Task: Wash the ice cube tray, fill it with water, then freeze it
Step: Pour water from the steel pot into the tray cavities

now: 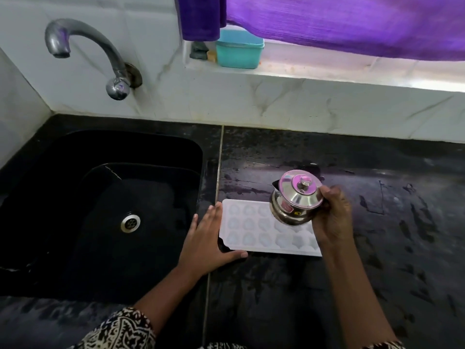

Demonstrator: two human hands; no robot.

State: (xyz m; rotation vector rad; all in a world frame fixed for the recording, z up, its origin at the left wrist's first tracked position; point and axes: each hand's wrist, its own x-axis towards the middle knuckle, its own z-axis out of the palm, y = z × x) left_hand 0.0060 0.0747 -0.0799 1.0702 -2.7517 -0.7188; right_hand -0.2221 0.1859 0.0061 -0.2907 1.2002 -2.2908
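Ice cube tray [251,229] flat on counter [382,230], sink [75,157] at its 9 o'clock. I see L hand [205,239] spread, fingers straight, against tray's 9 o'clock edge; R hand [332,217] grips steel pot [289,210] tilted over its 2 o'clock corner.
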